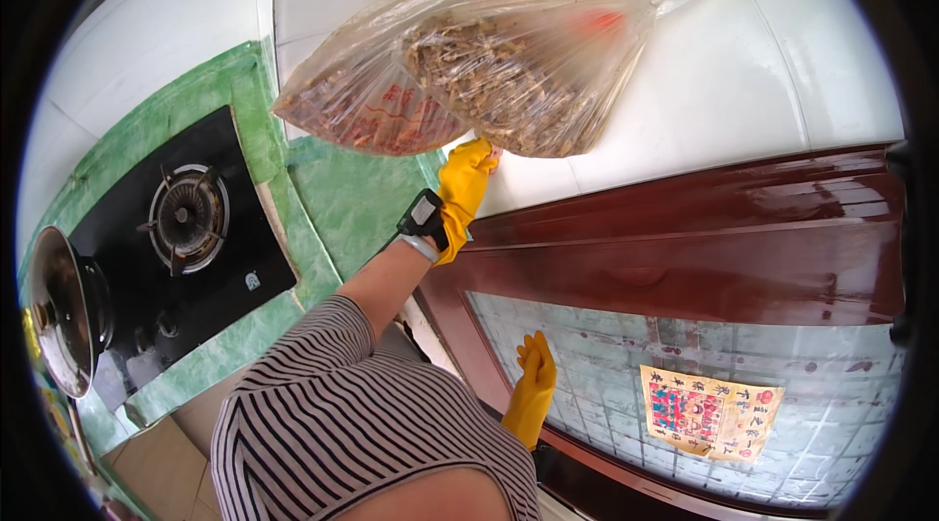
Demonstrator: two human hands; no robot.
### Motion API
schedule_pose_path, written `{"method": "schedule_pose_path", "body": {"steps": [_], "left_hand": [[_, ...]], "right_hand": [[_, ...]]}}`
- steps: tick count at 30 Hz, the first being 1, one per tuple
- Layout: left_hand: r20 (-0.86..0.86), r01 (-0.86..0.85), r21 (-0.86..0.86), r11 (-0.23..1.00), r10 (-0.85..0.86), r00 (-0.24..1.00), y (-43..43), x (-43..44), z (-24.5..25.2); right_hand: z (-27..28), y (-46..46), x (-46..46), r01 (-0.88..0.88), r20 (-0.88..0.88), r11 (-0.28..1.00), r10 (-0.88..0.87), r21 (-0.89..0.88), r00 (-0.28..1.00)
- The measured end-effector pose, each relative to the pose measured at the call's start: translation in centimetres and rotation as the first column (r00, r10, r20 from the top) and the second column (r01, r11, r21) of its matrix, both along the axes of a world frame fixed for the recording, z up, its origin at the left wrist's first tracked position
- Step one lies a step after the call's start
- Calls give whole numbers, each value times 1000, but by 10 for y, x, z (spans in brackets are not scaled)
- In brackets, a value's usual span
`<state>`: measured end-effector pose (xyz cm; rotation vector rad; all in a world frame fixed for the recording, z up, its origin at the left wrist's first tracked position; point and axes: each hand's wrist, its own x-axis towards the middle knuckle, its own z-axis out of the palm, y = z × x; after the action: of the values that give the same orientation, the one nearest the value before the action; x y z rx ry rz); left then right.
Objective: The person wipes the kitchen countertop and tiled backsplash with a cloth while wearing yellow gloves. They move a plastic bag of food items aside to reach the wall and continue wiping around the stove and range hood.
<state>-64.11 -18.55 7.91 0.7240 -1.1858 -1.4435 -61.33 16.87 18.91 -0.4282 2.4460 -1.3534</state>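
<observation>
My left hand [468,180], in a yellow rubber glove, reaches up to the white tiled wall [539,180] under a hanging clear plastic bag [506,81] of dried brown plant pieces. Its fingertips are partly hidden; a small pinkish thing shows beside them, and I cannot tell what it is or whether I grip it. Lower down, my right hand [534,385], also in a yellow rubber glove, is raised in front of a glass pane [601,374], its fingers extended and holding nothing. A second bag [367,110] with red writing hangs beside the first.
To the left, a black gas stove [242,249] with a burner [188,219] is set in a green countertop [337,205]. A lidded pan [66,315] stands at the far left. A dark red wooden frame [660,257] borders the glass, which bears a printed paper sheet [711,414].
</observation>
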Motion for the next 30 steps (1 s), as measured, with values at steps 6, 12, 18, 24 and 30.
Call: {"method": "schedule_pose_path", "body": {"steps": [6, 12, 18, 24, 30], "left_hand": [[-131, 253, 198, 947, -230, 964, 8, -1, -26], [-108, 210, 140, 968, -196, 975, -1, 0, -29], [-549, 611, 488, 623, -325, 770, 16, 22, -85], [3, -111, 71, 991, 112, 994, -94, 12, -130], [-73, 38, 238, 970, -21, 997, -64, -1, -102]], "right_hand": [[1, -9, 1, -77, 39, 997, 78, -3, 996], [15, -22, 9, -2, 55, 1000, 3, -23, 998], [11, -23, 13, -68, 65, 994, 73, -84, 995], [-16, 19, 5, 90, 25, 992, -88, -91, 996], [-39, 61, 11, 174, 94, 984, -170, -41, 981]]}}
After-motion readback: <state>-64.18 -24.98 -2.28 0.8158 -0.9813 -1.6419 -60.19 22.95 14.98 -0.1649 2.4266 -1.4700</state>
